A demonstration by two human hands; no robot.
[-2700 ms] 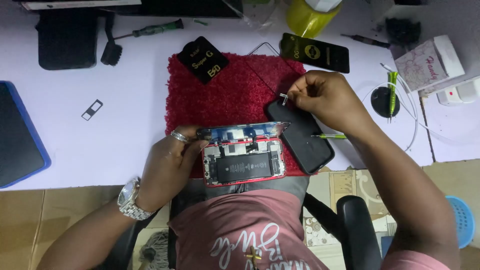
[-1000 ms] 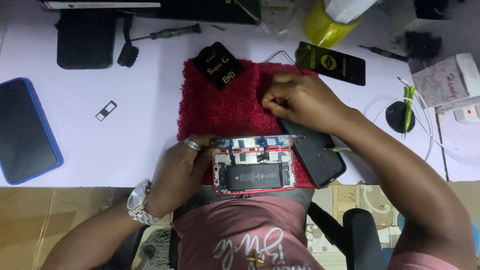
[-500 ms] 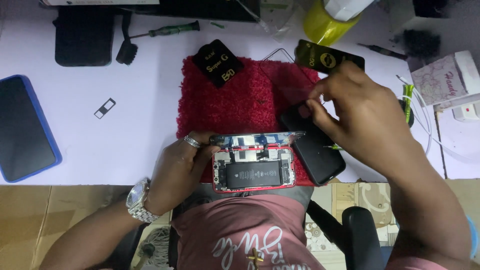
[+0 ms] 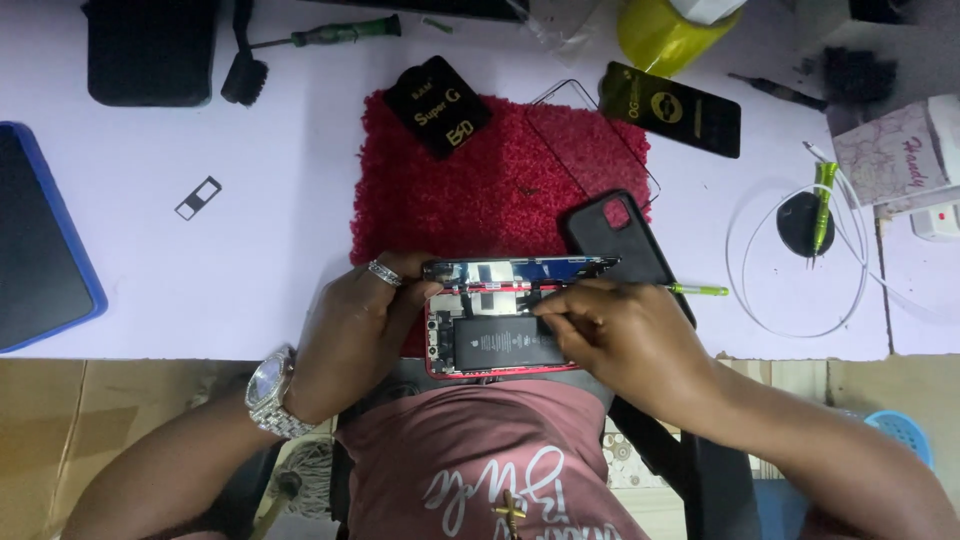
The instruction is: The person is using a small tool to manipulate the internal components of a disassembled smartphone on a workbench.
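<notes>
Back from red mat: right hand pinched over opened phone; left hand gripping its lifted screen.

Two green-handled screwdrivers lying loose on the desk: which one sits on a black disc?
The right-hand screwdriver, ringed by the white cable, lies across the black disc. The far-left one lies on bare desk.

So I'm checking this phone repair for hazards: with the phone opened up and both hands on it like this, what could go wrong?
1. The screen panel stands on edge, propped by the left hand; if it tips further, whatever still links it to the open phone could strain.
2. The right hand works a thin green-handled tool right beside the battery; a slip could nick it.
3. The phone sits at the table edge, over the lap, so it could slide off.
</notes>
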